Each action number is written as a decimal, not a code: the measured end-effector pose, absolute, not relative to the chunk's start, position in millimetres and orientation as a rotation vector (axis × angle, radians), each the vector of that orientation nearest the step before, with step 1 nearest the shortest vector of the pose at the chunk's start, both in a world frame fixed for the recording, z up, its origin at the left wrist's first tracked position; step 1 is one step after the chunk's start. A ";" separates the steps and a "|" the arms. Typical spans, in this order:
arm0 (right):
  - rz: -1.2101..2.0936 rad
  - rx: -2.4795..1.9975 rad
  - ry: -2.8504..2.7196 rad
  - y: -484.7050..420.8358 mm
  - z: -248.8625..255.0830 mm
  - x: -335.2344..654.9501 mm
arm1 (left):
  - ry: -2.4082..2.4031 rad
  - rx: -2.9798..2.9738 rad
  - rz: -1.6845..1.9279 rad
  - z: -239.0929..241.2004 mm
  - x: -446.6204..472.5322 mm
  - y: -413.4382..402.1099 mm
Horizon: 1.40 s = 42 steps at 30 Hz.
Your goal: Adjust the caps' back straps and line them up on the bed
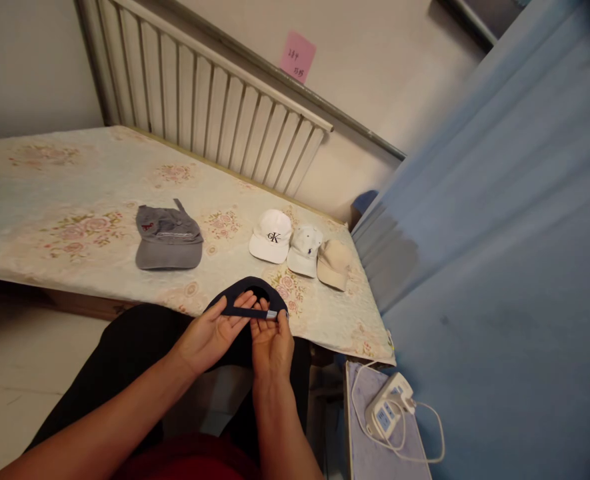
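A dark navy baseball cap (235, 293) is held between my hands above the bed's near edge, its back strap and pale buckle facing me. My left hand (217, 333) grips its left side, thumb on the strap and fingers reaching into the opening. On the other side, my right hand (273, 337) has its thumb by the buckle and its fingers inside the cap. A grey cap (169, 237) lies on the bed to the left. Further right sit a white cap with black letters (271, 235), a white cap with a small dark logo (305, 248) and a beige cap (333, 263), side by side.
The caps rest on a flowered bed cover (99, 187). Behind it runs a white radiator (209, 100). A blue curtain (499, 253) hangs at the right. Below it, a power strip (389, 407) with white cables lies on a small table (369, 460).
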State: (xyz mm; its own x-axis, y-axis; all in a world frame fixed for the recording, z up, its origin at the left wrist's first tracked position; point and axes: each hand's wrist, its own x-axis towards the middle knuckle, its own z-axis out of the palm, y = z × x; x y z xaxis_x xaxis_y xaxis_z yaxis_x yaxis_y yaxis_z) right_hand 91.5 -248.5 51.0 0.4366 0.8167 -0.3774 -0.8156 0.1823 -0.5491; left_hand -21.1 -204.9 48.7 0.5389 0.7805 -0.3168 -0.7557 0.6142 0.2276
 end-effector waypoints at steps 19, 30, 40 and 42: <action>1.156 -0.721 -0.002 -241.4 44.3 78.8 | 0.402 0.145 0.922 42.8 -18.7 -204.8; 1.164 -0.730 -0.045 -241.6 47.3 77.0 | 0.438 0.167 0.987 57.0 -27.6 -203.2; 1.128 -0.764 -0.128 -242.2 48.2 53.3 | 0.553 0.200 0.986 52.8 -22.0 -212.7; 1.112 -0.780 -0.139 -242.5 46.9 49.9 | 0.584 0.216 1.000 52.9 -21.1 -214.7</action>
State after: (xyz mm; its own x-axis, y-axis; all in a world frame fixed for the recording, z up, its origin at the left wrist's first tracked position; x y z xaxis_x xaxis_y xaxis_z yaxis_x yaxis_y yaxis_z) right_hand 49.9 -242.5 46.9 0.4639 0.8435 -0.2709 -0.7509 0.2120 -0.6255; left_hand -21.1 -214.7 52.9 0.4037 0.8402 -0.3620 -0.7283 0.5346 0.4287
